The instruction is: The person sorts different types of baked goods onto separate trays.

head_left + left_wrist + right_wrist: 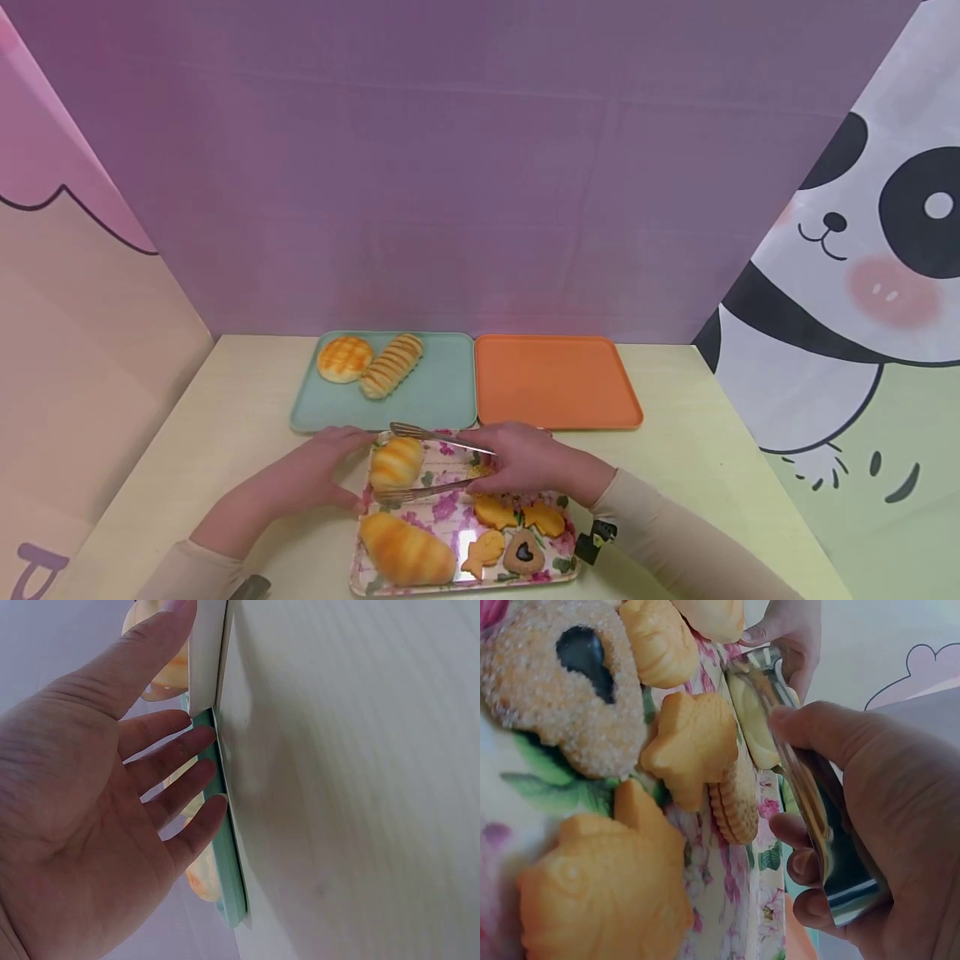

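Note:
My right hand (pixel 525 458) grips metal tongs (pixel 438 437) above a floral tray (pixel 442 505). The spread arms of the tongs stand on either side of a small striped bread roll (pixel 396 463) at the tray's back left. In the right wrist view, thumb and fingers wrap the tongs (pixel 817 817). At the tray's left edge is my left hand (pixel 318 475); its fingers are extended, and in the left wrist view the thumb of this hand (pixel 90 787) lies at the tray's rim. A larger bread roll (pixel 408 550) rests at the tray's front left.
Several cookies lie on the floral tray's right half, among them a heart-centred cookie (pixel 524 553) and a fish-shaped cookie (pixel 483 553). Behind stands a green tray (pixel 442 392) with a round bun (pixel 345 359) and a ridged loaf (pixel 392 367), beside an orange tray (pixel 555 383).

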The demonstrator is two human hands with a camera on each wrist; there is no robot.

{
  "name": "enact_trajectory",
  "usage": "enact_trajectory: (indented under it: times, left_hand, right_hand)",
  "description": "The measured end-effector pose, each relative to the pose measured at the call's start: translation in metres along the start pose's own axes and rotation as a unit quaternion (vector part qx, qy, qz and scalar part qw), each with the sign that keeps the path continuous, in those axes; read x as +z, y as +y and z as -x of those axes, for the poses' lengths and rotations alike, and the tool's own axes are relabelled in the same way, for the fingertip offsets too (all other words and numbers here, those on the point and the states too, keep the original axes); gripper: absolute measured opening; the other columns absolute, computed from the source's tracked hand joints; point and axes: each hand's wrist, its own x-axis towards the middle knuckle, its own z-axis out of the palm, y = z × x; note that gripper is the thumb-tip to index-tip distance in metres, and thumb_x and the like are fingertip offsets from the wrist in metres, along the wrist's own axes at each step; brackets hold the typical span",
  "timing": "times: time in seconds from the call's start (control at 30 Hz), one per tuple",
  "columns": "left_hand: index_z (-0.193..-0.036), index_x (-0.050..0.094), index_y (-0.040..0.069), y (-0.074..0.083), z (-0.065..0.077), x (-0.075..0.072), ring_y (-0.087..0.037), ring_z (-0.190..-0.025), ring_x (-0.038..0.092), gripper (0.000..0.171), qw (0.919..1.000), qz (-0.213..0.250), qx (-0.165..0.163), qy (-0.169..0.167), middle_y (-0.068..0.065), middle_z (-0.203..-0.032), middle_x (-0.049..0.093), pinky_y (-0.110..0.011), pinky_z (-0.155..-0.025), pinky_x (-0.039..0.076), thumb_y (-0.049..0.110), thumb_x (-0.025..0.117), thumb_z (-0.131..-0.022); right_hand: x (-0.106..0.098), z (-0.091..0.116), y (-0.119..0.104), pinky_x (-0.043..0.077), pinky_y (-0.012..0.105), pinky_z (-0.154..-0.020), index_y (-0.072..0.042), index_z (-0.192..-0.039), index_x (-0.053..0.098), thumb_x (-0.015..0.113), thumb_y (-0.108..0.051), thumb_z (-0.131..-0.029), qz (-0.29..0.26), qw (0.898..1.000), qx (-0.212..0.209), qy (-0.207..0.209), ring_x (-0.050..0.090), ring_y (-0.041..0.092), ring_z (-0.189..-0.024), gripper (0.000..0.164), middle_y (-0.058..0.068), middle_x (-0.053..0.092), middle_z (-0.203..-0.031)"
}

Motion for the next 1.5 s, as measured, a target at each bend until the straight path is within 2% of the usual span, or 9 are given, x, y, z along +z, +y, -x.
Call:
enact_trajectory:
  times: [0.13,0.27,0.43,0.57,0.7,0.8,0.93,1.13,1.5]
  left_hand:
    - [-0.157,0.057,0.001,0.0,0.001,-0.001,-0.054,-0.151,0.044,0.102,1.0,0.002,0.002,-0.001,-0.023,-0.16,0.056,-0.073,-0.124,0.036,0.044,0.101,-0.075]
    - [-0.157,0.057,0.001,0.001,0.001,-0.001,-0.055,-0.15,0.044,0.102,1.0,0.004,0.002,-0.002,-0.024,-0.16,0.056,-0.073,-0.124,0.036,0.043,0.101,-0.075]
    - [-0.157,0.058,0.002,0.001,-0.001,-0.001,-0.053,-0.15,0.045,0.101,0.9999,0.003,-0.006,-0.008,-0.023,-0.16,0.056,-0.072,-0.123,0.038,0.043,0.102,-0.076]
    - [-0.157,0.058,0.003,0.002,-0.001,-0.001,-0.052,-0.149,0.047,0.1,0.9999,0.003,-0.011,-0.011,-0.022,-0.16,0.057,-0.071,-0.123,0.039,0.042,0.102,-0.076]
    - [-0.157,0.058,0.003,0.002,-0.001,-0.002,-0.051,-0.149,0.048,0.1,0.9999,0.004,-0.01,-0.011,-0.022,-0.159,0.057,-0.071,-0.122,0.04,0.042,0.102,-0.075]
    - [-0.157,0.058,0.004,0.002,-0.001,-0.001,-0.051,-0.149,0.047,0.1,0.9998,0.006,-0.015,-0.014,-0.022,-0.16,0.057,-0.071,-0.123,0.039,0.043,0.101,-0.076]
    - [-0.158,0.058,0.006,0.002,-0.001,0.0,-0.051,-0.151,0.046,0.1,0.9998,0.004,-0.017,-0.014,-0.021,-0.161,0.056,-0.071,-0.123,0.038,0.044,0.101,-0.076]
    - [-0.159,0.058,0.007,0.001,-0.003,-0.001,-0.052,-0.151,0.045,0.102,0.9998,0.002,-0.018,-0.012,-0.021,-0.162,0.056,-0.073,-0.123,0.037,0.045,0.102,-0.075]
    - [-0.159,0.057,0.006,0.003,-0.002,-0.002,-0.052,-0.15,0.046,0.103,0.9996,0.008,-0.024,-0.015,-0.021,-0.161,0.056,-0.073,-0.123,0.038,0.045,0.102,-0.074]
  right_hand:
    - [0.0,-0.001,-0.002,0.058,0.031,-0.078,-0.025,-0.167,0.052,0.079,-0.054,-0.1,0.019,1.0,0.003,-0.001,0.062,0.004,-0.086,0.078,-0.003,0.072,-0.141]
    - [0.001,-0.001,-0.002,0.06,0.031,-0.085,-0.024,-0.166,0.054,0.079,-0.054,-0.1,0.029,1.0,-0.002,0.003,0.063,0.003,-0.09,0.076,-0.003,0.072,-0.142]
    - [0.001,-0.002,0.001,0.048,0.022,-0.062,-0.019,-0.161,0.061,0.082,-0.042,-0.102,0.0,1.0,-0.023,0.011,0.054,0.001,-0.071,0.067,-0.014,0.068,-0.097]
    - [0.0,-0.002,0.003,0.038,0.02,-0.057,-0.014,-0.156,0.065,0.082,-0.035,-0.103,-0.009,0.999,-0.038,0.019,0.044,0.001,-0.062,0.059,-0.016,0.057,-0.082]
    - [-0.002,-0.003,0.004,0.038,0.019,-0.058,-0.012,-0.153,0.068,0.079,-0.031,-0.105,-0.001,0.998,-0.054,0.023,0.043,0.0,-0.062,0.052,-0.013,0.061,-0.082]
    - [-0.003,-0.003,0.004,0.043,0.019,-0.06,-0.011,-0.151,0.069,0.077,-0.029,-0.107,0.007,0.998,-0.064,0.025,0.049,-0.001,-0.063,0.048,-0.006,0.078,-0.101]
    - [-0.004,-0.004,0.005,0.046,0.018,-0.065,-0.01,-0.149,0.07,0.077,-0.029,-0.107,0.02,0.997,-0.071,0.029,0.052,-0.002,-0.064,0.047,0.003,0.081,-0.125]
    - [-0.002,-0.002,0.008,0.046,0.016,-0.063,-0.008,-0.148,0.07,0.077,-0.028,-0.107,0.018,0.995,-0.083,0.045,0.054,-0.005,-0.068,0.046,-0.001,0.081,-0.104]
    - [-0.01,0.007,0.014,0.045,0.017,-0.059,-0.009,-0.153,0.067,0.074,-0.026,-0.109,-0.005,0.996,-0.066,0.058,0.052,-0.003,-0.066,0.047,-0.008,0.073,-0.096]
